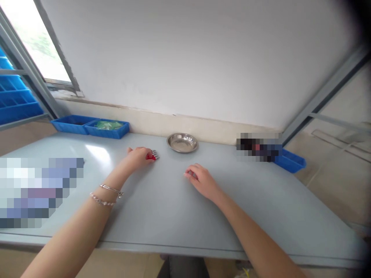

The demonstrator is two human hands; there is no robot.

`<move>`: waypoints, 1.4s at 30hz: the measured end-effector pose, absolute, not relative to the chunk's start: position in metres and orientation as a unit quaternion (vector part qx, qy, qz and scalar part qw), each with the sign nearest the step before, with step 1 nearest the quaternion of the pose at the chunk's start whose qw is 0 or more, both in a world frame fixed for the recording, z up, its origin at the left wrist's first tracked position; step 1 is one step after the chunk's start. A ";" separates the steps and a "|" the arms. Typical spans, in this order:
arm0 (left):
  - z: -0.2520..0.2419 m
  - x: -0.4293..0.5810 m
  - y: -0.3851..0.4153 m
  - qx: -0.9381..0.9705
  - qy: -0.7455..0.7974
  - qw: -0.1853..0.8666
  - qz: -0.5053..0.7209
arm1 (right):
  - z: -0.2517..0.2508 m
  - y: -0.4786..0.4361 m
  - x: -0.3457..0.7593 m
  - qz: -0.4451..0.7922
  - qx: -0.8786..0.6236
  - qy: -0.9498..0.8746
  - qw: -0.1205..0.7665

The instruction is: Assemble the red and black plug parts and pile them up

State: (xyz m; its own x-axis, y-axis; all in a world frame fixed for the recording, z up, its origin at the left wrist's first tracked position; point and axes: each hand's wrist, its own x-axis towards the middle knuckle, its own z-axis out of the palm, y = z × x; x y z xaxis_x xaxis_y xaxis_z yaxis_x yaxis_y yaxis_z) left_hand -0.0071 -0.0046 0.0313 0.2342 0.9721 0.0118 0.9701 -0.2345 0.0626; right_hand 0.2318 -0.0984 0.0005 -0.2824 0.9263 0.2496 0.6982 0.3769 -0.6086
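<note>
My left hand, with bracelets at the wrist, is closed around a small bundle of red-handled metal-tipped tools just above the grey table. The tips point to the right; most of the handles are hidden in my fingers. To the right, my right hand hovers over or rests on the table with its fingers curled, thumb and fingertips apart, and nothing between them. A round shiny metal dish lies beyond and between my hands, near the wall.
Two blue trays stand at the back left, one with green-and-clear packets. Another blue tray is at the right edge beside a pixelated dark object. A large pixelated area covers the left. Metal frames rise at both sides.
</note>
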 end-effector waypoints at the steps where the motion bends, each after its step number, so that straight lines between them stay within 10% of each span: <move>1: 0.032 -0.007 -0.005 0.784 0.620 0.023 0.018 | 0.000 -0.098 0.232 0.196 -0.523 -0.776 0.292; 42: 0.047 -0.007 -0.015 0.787 0.613 0.062 -0.034 | -0.004 -0.098 0.232 0.198 -0.512 -0.786 0.284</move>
